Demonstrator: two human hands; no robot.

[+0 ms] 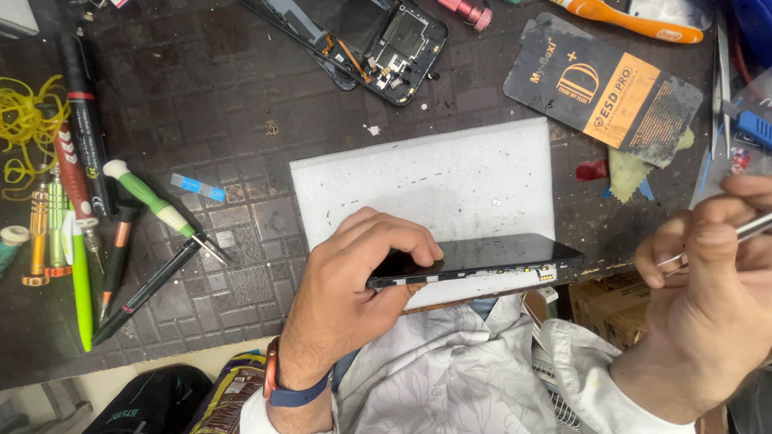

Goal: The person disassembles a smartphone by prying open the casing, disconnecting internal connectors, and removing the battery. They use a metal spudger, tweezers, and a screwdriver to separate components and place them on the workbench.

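Nearest the wearer: patterned white shirt (pixel 450 362) and a dark wristband (pixel 293 394) on the left wrist. Left hand (pixel 346 301) has its grip clenched on the near left end of a dark phone (pixel 490 257), fingers curled over the top face, thumb under the edge. Phone lies flat and lengthways along the near edge of a white foam pad (pixel 434 181), its right end reaching just past the pad's corner; pale strip with small contacts visible along its near side. Right hand (pixel 708 297), at the right edge of view and apart from the phone, pinches a thin metal tool (pixel 752 231) between thumb and fingers; grip closed on it, tip end hidden by the fingers. Cardboard box (pixel 615 301) sits below the surface edge between the two hands. Pad rests on a dark, scuffed grid mat (pixel 233 161) covering the surface. Left of the pad: a row of screwdrivers and pens, among them a green-and-white driver (pixel 153 201), a lime pen (pixel 80 281), a black marker (pixel 80 96); small blue strip (pixel 198 188) between these and the pad. Yellow wire tangle (pixel 24 128) at far left. Right of the pad: yellow cloth scrap (pixel 631 173), small red piece (pixel 591 169). Farther back: black-and-orange card packet (pixel 615 88), an opened phone chassis (pixel 378 44) with its circuit board exposed, an orange-handled tool (pixel 635 20) along the top edge.
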